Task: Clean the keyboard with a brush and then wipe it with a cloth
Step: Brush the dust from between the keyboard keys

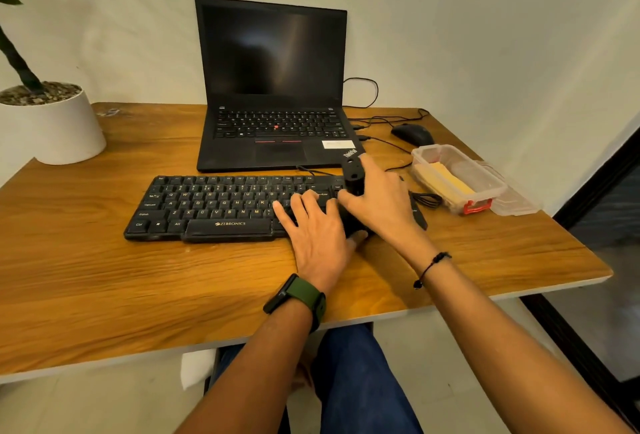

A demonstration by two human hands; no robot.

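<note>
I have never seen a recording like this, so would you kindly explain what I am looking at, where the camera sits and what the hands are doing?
There is no machine here: a person wears one camera on the head, looking down at their own two arms. They sit at a wooden table. The left hand, with a green watch on its wrist, rests with straight fingers on a black keyboard. The right hand grips a black brush at the keyboard's right end; its bristles are hidden. Behind stands an open laptop with a dark screen. To the right lie a mouse and a clear box holding a yellow cloth. A potted plant is far left.
</note>
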